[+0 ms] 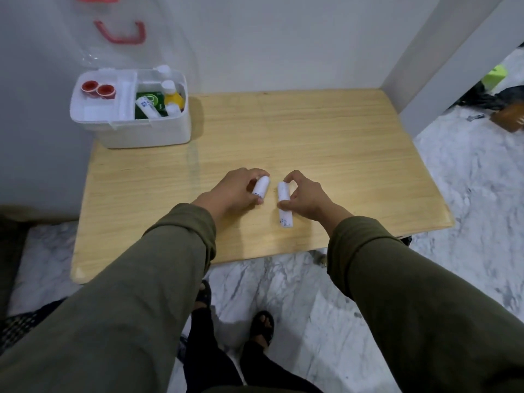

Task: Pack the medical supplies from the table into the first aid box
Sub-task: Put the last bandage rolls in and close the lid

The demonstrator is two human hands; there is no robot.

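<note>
Two white bandage rolls lie near the middle of the wooden table (326, 143). My left hand (231, 191) is closed around the left roll (261, 189). My right hand (304, 198) pinches the upper half of the right roll (284, 205), whose lower end rests on the table. The white first aid box (147, 134) stands open at the table's far left corner. It holds two red-capped tape rolls (98, 89) in a tray, a green packet (149, 104), a yellow bottle (173, 97) and a white roll (146, 106).
The box's clear lid with a red handle (122, 34) leans up against the white wall behind it. A white pillar (442, 61) rises at the table's far right corner. Marble floor surrounds the table; my sandalled feet (263, 326) stand below its near edge.
</note>
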